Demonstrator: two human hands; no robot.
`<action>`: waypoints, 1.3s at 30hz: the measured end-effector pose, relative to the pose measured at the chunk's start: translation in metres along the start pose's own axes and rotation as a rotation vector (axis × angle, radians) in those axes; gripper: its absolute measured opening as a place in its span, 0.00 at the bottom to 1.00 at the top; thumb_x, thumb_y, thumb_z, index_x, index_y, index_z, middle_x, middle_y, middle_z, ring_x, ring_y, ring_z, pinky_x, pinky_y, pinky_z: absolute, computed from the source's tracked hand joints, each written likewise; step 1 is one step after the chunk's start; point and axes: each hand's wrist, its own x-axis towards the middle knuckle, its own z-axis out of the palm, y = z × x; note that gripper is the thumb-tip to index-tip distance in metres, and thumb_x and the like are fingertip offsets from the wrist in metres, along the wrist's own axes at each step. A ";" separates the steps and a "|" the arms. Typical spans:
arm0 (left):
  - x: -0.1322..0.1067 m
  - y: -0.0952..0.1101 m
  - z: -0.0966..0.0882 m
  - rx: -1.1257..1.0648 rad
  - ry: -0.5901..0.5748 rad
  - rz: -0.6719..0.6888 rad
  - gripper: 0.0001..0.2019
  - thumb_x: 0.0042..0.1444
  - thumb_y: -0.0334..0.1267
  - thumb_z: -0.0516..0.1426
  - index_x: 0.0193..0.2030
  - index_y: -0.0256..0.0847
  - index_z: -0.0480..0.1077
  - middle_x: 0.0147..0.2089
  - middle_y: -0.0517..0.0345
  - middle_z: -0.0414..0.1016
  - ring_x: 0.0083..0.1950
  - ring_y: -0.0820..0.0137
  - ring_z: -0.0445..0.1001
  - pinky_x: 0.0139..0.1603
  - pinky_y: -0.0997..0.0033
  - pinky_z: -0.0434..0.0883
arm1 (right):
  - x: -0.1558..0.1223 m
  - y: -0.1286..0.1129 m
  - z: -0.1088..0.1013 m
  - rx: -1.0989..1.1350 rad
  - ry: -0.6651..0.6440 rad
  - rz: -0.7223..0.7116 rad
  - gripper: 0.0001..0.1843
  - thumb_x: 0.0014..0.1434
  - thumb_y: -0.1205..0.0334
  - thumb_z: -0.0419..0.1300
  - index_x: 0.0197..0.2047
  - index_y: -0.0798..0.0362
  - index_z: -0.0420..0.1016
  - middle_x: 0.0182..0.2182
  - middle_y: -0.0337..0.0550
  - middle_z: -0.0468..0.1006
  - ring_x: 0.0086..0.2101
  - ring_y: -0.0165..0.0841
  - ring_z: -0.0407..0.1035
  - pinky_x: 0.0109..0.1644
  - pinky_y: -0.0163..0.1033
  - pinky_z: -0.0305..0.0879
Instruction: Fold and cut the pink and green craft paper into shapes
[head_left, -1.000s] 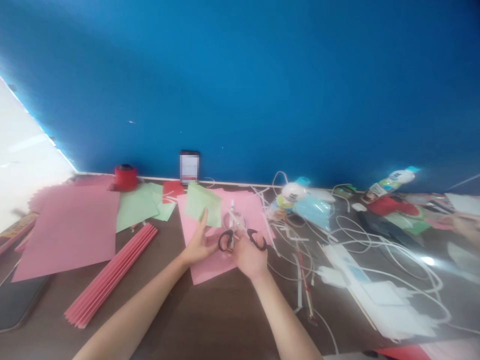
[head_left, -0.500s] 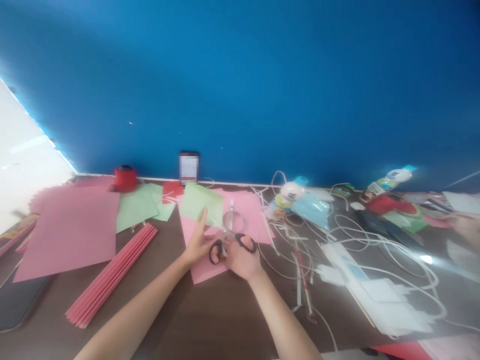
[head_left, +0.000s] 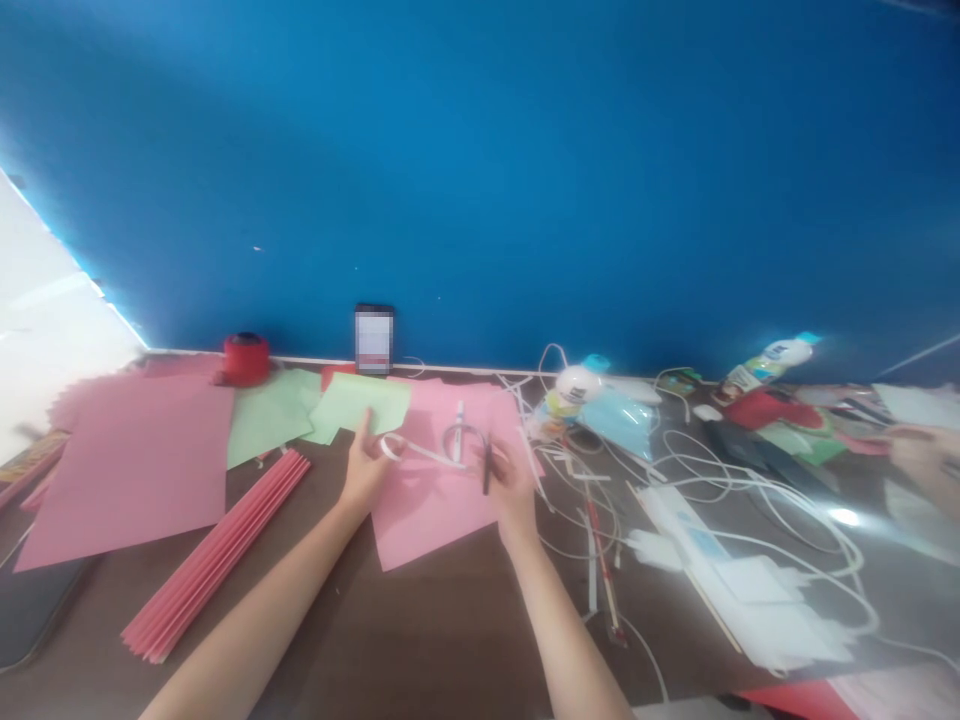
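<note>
My left hand [head_left: 365, 470] is closed at the lower edge of a light green sheet of paper [head_left: 375, 403], one finger lying on the sheet. A curled narrow white strip [head_left: 424, 452] runs from beside its fingertips toward my right hand [head_left: 516, 490]. That right hand is closed on scissors, whose dark handle [head_left: 487, 468] shows at the fingers; the blades are blurred. Beneath both hands is a pink sheet [head_left: 427, 515]. A ring-shaped roll [head_left: 466, 445] and a small pale stick-like piece [head_left: 459, 415] appear near the right fingertips.
Pleated pink paper [head_left: 217, 555] and a large pink sheet [head_left: 142, 460] lie left, near a red round object [head_left: 246, 360]. A phone [head_left: 373, 338] leans on the blue wall. Rightward are a glue bottle [head_left: 577, 388], white cables and a power strip [head_left: 690, 530]. Another person's hand [head_left: 926, 460] shows far right.
My hands have moved apart, the right one going rightward with the scissors. The green sheet has shifted left and lies flatter. A curled white strip now shows between my hands.
</note>
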 end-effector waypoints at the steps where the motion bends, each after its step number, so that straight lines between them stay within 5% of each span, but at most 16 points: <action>1: 0.000 0.000 0.001 -0.009 -0.039 -0.015 0.46 0.39 0.36 0.65 0.64 0.43 0.47 0.43 0.56 0.73 0.49 0.65 0.70 0.53 0.67 0.62 | -0.001 0.004 0.002 -0.104 0.000 -0.042 0.23 0.44 0.60 0.64 0.46 0.50 0.69 0.39 0.45 0.75 0.40 0.38 0.69 0.44 0.43 0.65; 4: -0.001 0.000 0.003 -0.048 -0.171 -0.050 0.48 0.38 0.36 0.65 0.65 0.41 0.45 0.32 0.61 0.73 0.39 0.68 0.72 0.47 0.66 0.66 | -0.006 0.013 0.009 -0.285 -0.088 -0.112 0.20 0.46 0.61 0.61 0.45 0.53 0.70 0.39 0.47 0.76 0.40 0.38 0.70 0.46 0.43 0.65; 9: -0.006 0.005 0.006 -0.086 -0.301 -0.045 0.48 0.39 0.35 0.65 0.65 0.41 0.43 0.30 0.62 0.72 0.36 0.70 0.71 0.45 0.67 0.66 | -0.013 0.015 0.022 -0.246 -0.270 -0.023 0.16 0.47 0.62 0.60 0.41 0.54 0.70 0.34 0.46 0.77 0.35 0.36 0.73 0.40 0.40 0.68; 15: -0.005 0.004 0.003 -0.095 -0.350 -0.025 0.46 0.42 0.35 0.62 0.66 0.40 0.41 0.32 0.58 0.74 0.37 0.69 0.72 0.43 0.67 0.67 | -0.014 0.012 0.022 -0.277 -0.238 -0.081 0.16 0.46 0.63 0.60 0.41 0.54 0.69 0.28 0.42 0.76 0.29 0.33 0.71 0.34 0.37 0.67; 18: -0.002 0.001 0.000 -0.113 -0.361 -0.009 0.41 0.44 0.36 0.60 0.65 0.41 0.46 0.38 0.55 0.75 0.38 0.68 0.72 0.44 0.66 0.67 | -0.004 0.006 0.006 -0.317 0.011 -0.167 0.17 0.47 0.60 0.59 0.42 0.55 0.69 0.32 0.46 0.75 0.30 0.34 0.70 0.34 0.38 0.67; 22: 0.002 0.002 0.000 -0.058 -0.308 0.043 0.35 0.45 0.38 0.59 0.62 0.41 0.54 0.44 0.54 0.73 0.40 0.69 0.71 0.44 0.68 0.67 | 0.013 -0.009 -0.031 -0.569 0.598 -0.327 0.22 0.48 0.60 0.56 0.47 0.58 0.65 0.36 0.50 0.72 0.33 0.37 0.67 0.39 0.43 0.64; 25: 0.001 0.004 0.001 0.117 -0.244 0.059 0.31 0.47 0.41 0.58 0.59 0.40 0.59 0.37 0.56 0.74 0.29 0.75 0.67 0.33 0.73 0.67 | 0.018 -0.019 -0.049 -0.884 0.768 -0.354 0.26 0.44 0.62 0.57 0.48 0.58 0.66 0.40 0.55 0.72 0.40 0.45 0.65 0.45 0.50 0.58; 29: 0.000 0.001 0.001 0.296 -0.166 0.103 0.27 0.47 0.44 0.59 0.55 0.40 0.65 0.29 0.60 0.72 0.19 0.79 0.58 0.22 0.75 0.60 | 0.013 -0.023 -0.048 -1.135 0.741 -0.373 0.29 0.45 0.60 0.58 0.52 0.56 0.65 0.44 0.57 0.71 0.45 0.53 0.61 0.45 0.56 0.52; 33: 0.002 -0.004 0.000 0.332 -0.154 0.138 0.24 0.49 0.44 0.58 0.53 0.41 0.67 0.34 0.56 0.75 0.22 0.77 0.63 0.25 0.73 0.63 | 0.011 -0.022 -0.045 -1.211 0.711 -0.503 0.28 0.50 0.57 0.55 0.55 0.55 0.61 0.49 0.58 0.69 0.48 0.53 0.58 0.47 0.57 0.49; 39: 0.002 -0.004 0.001 0.254 -0.177 0.187 0.19 0.48 0.43 0.59 0.48 0.42 0.71 0.51 0.51 0.72 0.46 0.63 0.71 0.46 0.64 0.68 | 0.009 -0.014 -0.038 -1.047 0.516 -0.737 0.23 0.48 0.59 0.58 0.48 0.57 0.66 0.40 0.52 0.72 0.42 0.43 0.64 0.47 0.49 0.56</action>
